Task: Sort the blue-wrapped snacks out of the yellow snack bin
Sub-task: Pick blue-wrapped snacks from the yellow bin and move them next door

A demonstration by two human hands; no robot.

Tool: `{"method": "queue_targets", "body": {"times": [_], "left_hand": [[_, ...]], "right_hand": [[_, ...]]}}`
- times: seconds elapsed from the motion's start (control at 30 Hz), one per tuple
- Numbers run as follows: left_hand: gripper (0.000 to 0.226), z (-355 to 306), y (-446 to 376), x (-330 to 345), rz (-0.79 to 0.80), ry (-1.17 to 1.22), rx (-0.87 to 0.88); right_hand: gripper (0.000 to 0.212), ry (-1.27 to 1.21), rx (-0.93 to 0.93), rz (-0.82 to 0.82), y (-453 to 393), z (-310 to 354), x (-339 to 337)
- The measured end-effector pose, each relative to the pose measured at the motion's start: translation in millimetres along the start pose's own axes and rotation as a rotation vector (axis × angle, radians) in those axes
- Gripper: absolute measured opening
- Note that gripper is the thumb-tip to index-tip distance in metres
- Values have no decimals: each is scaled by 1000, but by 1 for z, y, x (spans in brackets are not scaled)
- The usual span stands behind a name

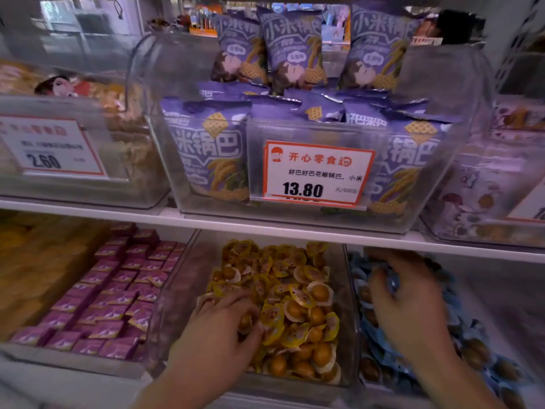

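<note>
A clear bin [348, 290] on the lower shelf holds several yellow-wrapped snacks [295, 296]. My left hand [227, 317] lies in its front left part, fingers curled down among the yellow packets; whether it grips one is hidden. The neighbouring bin on the right holds several blue-wrapped snacks [460, 305]. My right hand [404, 293] hovers over that blue pile, fingers curled, and is blurred; a blue wrapper shows by the fingertips, but a grip cannot be made out.
A white shelf edge [265, 225] runs just above both hands. Above it stands a clear bin of purple snack bags [295, 54] with a price tag [317, 174]. Purple boxed snacks [115, 293] fill the bin to the left.
</note>
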State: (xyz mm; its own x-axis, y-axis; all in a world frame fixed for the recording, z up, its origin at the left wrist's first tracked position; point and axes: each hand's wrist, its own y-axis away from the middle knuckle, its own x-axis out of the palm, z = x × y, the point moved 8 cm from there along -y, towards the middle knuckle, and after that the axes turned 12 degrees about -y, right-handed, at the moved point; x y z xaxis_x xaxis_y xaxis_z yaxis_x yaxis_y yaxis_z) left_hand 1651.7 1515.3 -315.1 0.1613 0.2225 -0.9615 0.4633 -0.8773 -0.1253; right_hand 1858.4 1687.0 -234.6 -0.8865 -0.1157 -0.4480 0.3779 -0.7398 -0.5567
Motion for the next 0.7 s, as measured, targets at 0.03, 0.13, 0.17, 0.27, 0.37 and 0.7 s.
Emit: {"method": "queue_targets", "body": {"times": [0.03,0.13,0.17,0.27,0.37,0.7], "left_hand": [[37,2,0,-1,-13,8,-17],[44,4,3,-3,4,-6,-49],[48,3,3,-1,34,-40,-48],[50,-2,3,3,123,-122,-26],[53,1,9,8,179,-84,20],[49,9,9,11,310,14,-9]], "right_hand": [[31,-49,-44,50,6,19,8],[42,-6,1,390,12,52,73],[45,31,63,502,9,51,100],[49,137,407,713,-14,10,162],[55,221,586,662,-31,-32,180],[61,100,783,467,-50,-65,207]]}}
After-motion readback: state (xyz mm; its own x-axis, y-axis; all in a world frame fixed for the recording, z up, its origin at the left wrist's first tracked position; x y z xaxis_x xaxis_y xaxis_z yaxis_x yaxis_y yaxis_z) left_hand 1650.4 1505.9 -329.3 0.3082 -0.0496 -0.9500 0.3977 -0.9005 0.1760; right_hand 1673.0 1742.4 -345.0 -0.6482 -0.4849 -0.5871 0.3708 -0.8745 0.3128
